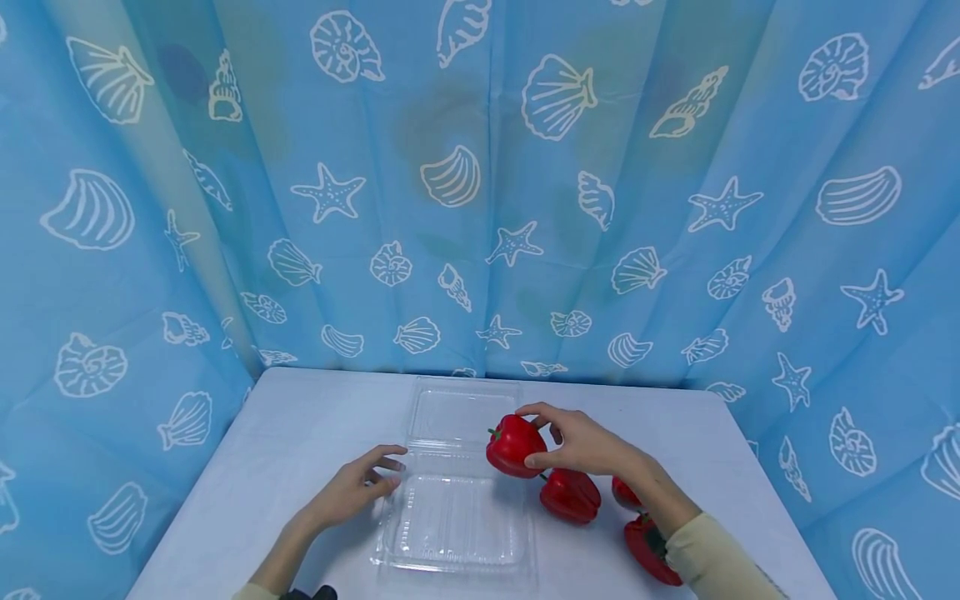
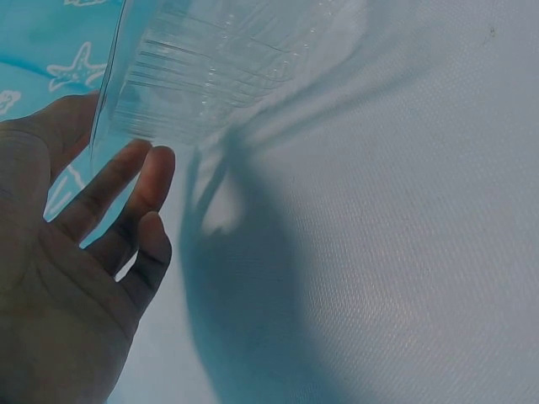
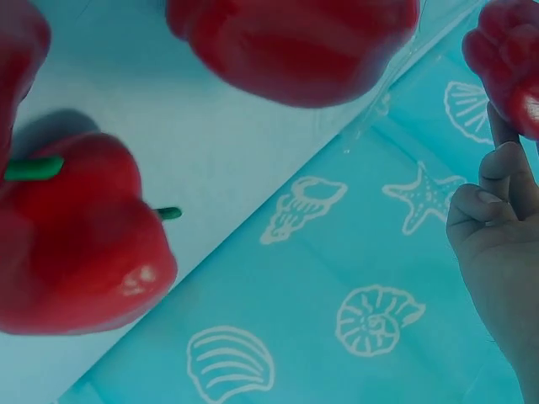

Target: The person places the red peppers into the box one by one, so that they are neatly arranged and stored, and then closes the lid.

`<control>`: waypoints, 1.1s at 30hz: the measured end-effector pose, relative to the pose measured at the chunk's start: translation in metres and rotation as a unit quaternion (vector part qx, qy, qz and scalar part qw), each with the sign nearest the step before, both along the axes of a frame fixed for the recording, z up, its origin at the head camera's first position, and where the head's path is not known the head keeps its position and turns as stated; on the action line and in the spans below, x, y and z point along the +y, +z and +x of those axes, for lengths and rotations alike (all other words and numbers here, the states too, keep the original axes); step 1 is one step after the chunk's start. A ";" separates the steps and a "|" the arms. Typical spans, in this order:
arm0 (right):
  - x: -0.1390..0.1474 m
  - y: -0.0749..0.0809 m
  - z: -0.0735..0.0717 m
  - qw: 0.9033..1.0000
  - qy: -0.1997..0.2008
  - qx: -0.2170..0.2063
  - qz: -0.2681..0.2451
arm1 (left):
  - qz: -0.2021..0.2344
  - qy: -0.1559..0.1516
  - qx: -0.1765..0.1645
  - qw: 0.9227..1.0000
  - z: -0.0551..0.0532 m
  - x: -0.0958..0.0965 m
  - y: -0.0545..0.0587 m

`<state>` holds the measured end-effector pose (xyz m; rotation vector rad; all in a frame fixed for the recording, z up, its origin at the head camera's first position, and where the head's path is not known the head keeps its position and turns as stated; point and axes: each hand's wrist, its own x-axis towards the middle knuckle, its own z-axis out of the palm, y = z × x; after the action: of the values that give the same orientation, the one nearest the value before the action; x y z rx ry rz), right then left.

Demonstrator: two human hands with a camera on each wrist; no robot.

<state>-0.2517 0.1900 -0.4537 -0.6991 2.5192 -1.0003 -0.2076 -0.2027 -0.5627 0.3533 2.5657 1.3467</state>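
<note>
My right hand (image 1: 585,442) holds a red bell pepper (image 1: 513,447) between thumb and fingers, its green stem pointing left, over the right side of a clear plastic clamshell container (image 1: 450,525). The container lies with its lid (image 1: 461,414) folded back toward the far table edge. At the container's left side is my left hand (image 1: 351,493), thumb and fingers apart and right at the rim. In the left wrist view, the ribbed plastic wall (image 2: 194,84) stands close by those fingertips. The held pepper (image 3: 509,63) appears at the right edge of the right wrist view.
Another red bell pepper (image 1: 572,497) lies just right of the container. Two more, one behind the right forearm (image 1: 626,493) and one nearer the front (image 1: 649,552), are partly hidden by the arm. A blue shell-print curtain (image 1: 487,208) surrounds the white table (image 1: 322,408).
</note>
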 end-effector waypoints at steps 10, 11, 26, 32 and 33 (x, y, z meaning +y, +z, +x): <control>-0.010 -0.007 0.000 1.000 0.007 -0.025 0.006 | 0.001 -0.002 0.000 1.000 0.000 0.000 0.001; -0.011 -0.008 0.000 1.000 0.008 -0.027 0.006 | 0.002 -0.002 0.000 1.000 0.000 0.001 0.001; -0.020 -0.017 0.003 0.998 0.017 -0.032 0.042 | 0.010 0.004 -0.009 1.000 -0.001 0.000 -0.006; -0.020 -0.023 0.002 0.999 0.026 -0.022 0.043 | 0.004 0.009 -0.009 1.000 -0.001 0.001 -0.005; -0.021 -0.023 0.002 0.998 0.025 -0.021 0.044 | 0.003 0.009 -0.008 1.000 -0.001 0.001 -0.005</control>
<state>-0.2495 0.1692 -0.4767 -0.7035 2.4793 -0.8727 -0.2082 -0.2018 -0.5673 0.3181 2.5584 1.3573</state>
